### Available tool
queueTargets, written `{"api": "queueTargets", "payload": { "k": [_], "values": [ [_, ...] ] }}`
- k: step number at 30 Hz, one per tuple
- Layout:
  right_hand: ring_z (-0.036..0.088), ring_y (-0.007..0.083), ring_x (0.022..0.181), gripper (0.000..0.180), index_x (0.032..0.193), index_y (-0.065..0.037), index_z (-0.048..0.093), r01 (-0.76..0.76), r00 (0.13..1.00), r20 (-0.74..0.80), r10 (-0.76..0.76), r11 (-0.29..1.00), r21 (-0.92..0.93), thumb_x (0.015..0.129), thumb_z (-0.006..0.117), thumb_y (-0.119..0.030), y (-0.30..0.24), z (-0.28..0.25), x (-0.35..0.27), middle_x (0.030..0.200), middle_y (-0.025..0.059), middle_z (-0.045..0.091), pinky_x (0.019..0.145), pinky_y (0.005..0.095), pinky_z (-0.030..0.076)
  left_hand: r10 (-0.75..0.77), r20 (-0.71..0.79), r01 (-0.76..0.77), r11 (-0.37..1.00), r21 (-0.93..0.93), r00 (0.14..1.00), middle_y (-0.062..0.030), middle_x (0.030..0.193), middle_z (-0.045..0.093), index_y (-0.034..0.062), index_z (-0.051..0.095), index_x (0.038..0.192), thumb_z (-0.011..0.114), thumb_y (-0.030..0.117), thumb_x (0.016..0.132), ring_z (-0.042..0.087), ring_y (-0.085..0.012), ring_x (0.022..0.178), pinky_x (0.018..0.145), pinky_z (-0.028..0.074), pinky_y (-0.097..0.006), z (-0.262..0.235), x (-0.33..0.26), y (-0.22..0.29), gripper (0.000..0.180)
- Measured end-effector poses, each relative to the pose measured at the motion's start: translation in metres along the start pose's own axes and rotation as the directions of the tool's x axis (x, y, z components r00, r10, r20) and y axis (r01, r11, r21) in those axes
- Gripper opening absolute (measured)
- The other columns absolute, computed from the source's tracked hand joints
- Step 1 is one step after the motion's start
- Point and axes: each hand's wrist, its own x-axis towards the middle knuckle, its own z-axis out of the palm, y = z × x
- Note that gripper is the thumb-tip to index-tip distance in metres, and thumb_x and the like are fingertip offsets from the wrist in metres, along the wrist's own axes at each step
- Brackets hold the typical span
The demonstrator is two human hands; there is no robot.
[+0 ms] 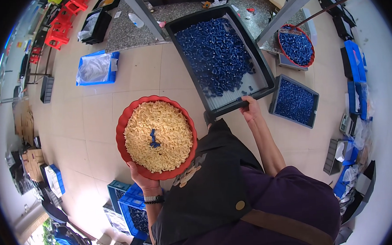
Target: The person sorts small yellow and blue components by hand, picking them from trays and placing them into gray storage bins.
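Observation:
My left hand (142, 177) grips the lower rim of a round red basin (121, 127) with a scalloped edge. Small cream-coloured pieces (160, 120) fill it, and a few dark blue pieces (153, 141) lie on top near the middle. With its fingers closed over the near edge, my right hand (250, 110) holds a large black tray (195, 80). Many small dark blue pieces (214, 49) cover most of that tray; its near right part shows bare bottom. The tray's far end reaches between two metal posts, over the speckled table.
At right, a red basin (312, 54) of blue pieces sits on a scale; a grey crate (273, 104) of blue pieces stands below. A lined blue crate (112, 78) lies left on the floor. Blue crates (125, 212) stand lower left. Metal posts (144, 13) flank the tray.

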Motion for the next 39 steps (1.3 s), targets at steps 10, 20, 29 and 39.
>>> {"api": "queueTargets", "payload": {
  "k": [10, 20, 29, 39],
  "values": [
    [0.058, 0.0191, 0.073, 0.013, 0.079, -0.004, 0.056, 0.099, 0.995, -0.023, -0.097, 0.972, 0.213, 0.071, 0.059, 0.006, 0.026, -0.043, 0.035, 0.076, 0.0062, 0.057, 0.065, 0.0325, 0.05, -0.065, 0.137, 0.042, 0.985, 0.167, 0.988, -0.0129, 0.14, 0.04, 0.0069, 0.031, 0.141, 0.054, 0.045, 0.09, 0.043, -0.0324, 0.125, 0.102, 0.039, -0.048, -0.016, 0.025, 0.012, 0.068],
    [0.055, 0.0154, 0.062, 0.013, 0.078, -0.007, 0.053, 0.124, 0.984, -0.14, -0.109, 0.987, 0.098, 0.074, 0.063, 0.0, 0.026, 0.018, 0.084, 0.073, 0.0032, 0.054, 0.053, 0.0276, 0.05, -0.115, 0.174, 0.073, 0.971, 0.228, 0.978, -0.0129, 0.143, 0.036, 0.0086, 0.027, 0.143, 0.052, 0.046, 0.091, 0.04, -0.0342, 0.126, 0.101, 0.039, -0.05, -0.04, 0.041, 0.018, 0.069],
    [0.059, 0.0184, 0.071, 0.021, 0.092, -0.006, 0.058, 0.067, 0.997, 0.045, -0.069, 0.997, 0.046, 0.081, 0.07, -0.019, 0.028, 0.017, 0.022, 0.078, 0.0048, 0.058, 0.059, 0.032, 0.052, -0.11, 0.217, 0.064, 0.976, 0.207, 0.97, -0.0124, 0.143, 0.036, 0.0097, 0.027, 0.142, 0.051, 0.045, 0.092, 0.04, -0.0334, 0.127, 0.102, 0.039, -0.05, -0.029, 0.038, 0.02, 0.066],
    [0.056, 0.0167, 0.077, 0.021, 0.096, -0.002, 0.06, 0.762, 0.462, 0.453, -0.763, 0.08, -0.643, 0.077, 0.067, -0.004, 0.003, 0.061, -0.042, 0.087, 0.008, 0.06, 0.071, 0.0267, 0.045, -0.072, 0.231, 0.024, 0.978, 0.206, 0.97, -0.012, 0.143, 0.036, 0.0086, 0.027, 0.143, 0.052, 0.046, 0.091, 0.04, -0.0332, 0.127, 0.102, 0.038, -0.049, -0.009, 0.023, 0.018, 0.069]
  ]
}}
